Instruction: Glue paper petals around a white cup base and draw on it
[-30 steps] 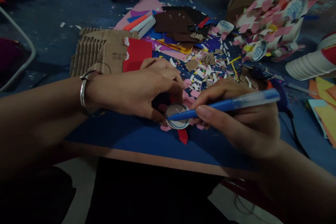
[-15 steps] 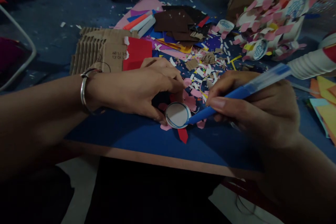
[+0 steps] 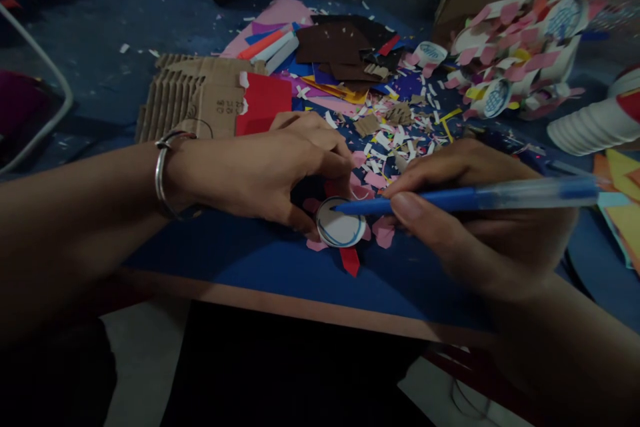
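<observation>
Between my left thumb and fingers is a small round white paper cup piece (image 3: 342,228) with a blue line drawn around its face. My left hand (image 3: 280,163) grips it at its left and far edges. Pink paper petals (image 3: 384,232) and a pointed red paper strip (image 3: 351,261) show around and under it. My right hand (image 3: 480,213) is closed on a blue felt-tip pen (image 3: 450,200), whose tip is at the upper part of the white face. The pen's clear back end points right.
Paper scraps (image 3: 390,140) lie beyond my hands. Corrugated cardboard (image 3: 185,93) and red paper (image 3: 265,101) are behind my left wrist. Decorated paper cup pieces (image 3: 525,47) and stacked paper cups (image 3: 585,127) stand at the right. The table edge (image 3: 300,307) runs in front of me.
The pen has swung from slanting to nearly level, its tip moving from the right rim to the upper face of the cup piece. My left hand keeps its grip.
</observation>
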Available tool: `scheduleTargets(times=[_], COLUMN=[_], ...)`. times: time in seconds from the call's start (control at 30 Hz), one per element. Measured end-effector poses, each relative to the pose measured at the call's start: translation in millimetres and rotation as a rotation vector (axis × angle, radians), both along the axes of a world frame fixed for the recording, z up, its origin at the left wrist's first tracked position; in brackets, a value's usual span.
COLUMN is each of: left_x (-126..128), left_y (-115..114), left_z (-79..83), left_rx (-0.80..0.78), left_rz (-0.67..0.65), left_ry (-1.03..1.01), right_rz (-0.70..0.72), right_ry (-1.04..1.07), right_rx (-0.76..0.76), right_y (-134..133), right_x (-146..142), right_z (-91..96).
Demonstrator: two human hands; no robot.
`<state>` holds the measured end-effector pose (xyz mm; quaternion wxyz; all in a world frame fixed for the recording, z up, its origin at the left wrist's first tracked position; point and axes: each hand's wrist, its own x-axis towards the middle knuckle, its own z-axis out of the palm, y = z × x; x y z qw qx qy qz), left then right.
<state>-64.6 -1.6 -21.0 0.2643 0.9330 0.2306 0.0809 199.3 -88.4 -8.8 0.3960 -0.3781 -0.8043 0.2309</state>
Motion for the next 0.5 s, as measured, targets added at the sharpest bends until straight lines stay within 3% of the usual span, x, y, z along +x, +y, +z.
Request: scheduleTargets(times=[0.5], left_x=[1.1], left_y=[-1.0], left_z=[3.3], left_rx=[-0.016], left_rz=[0.000], left_ry=[0.034], right_rz=[0.055], right_ry=[-0.052], right_rx=[-0.003], right_y=[0.5], right_x=[0.4], right_z=[3.2])
